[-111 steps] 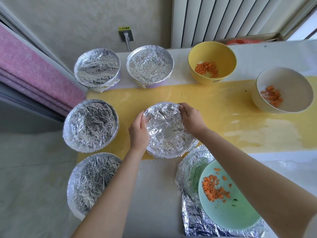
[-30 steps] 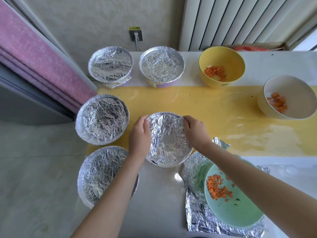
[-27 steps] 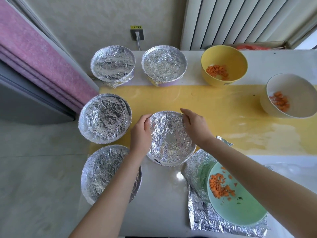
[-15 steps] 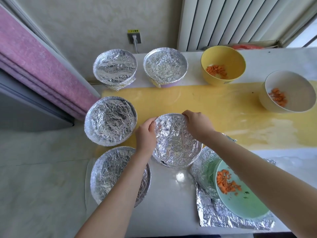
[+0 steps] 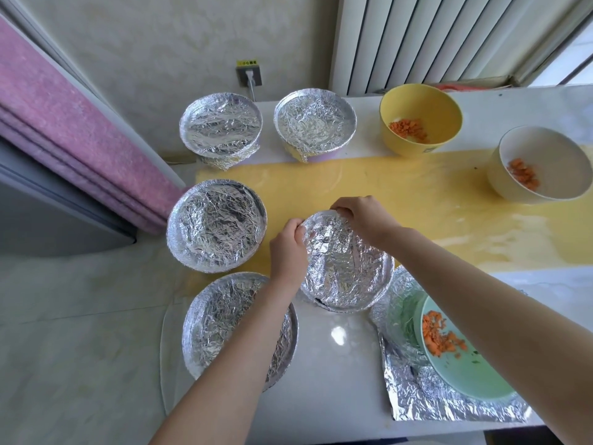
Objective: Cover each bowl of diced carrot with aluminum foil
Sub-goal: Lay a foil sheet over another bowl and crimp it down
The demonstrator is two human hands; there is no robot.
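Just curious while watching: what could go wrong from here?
Both the left hand and right hand pinch the thin foil cover at its far rim; it might tear.
The right forearm crosses above the uncovered green bowl on a loose foil sheet near the table edge; a bump could spill carrot.

The crinkled silver aluminium foil cover [image 5: 346, 268] is shiny and rough. Behind it, the yellow rectangular mat [image 5: 417, 194] is smooth and glossy; left of it, the pink folded fabric [image 5: 64, 149] is matt.
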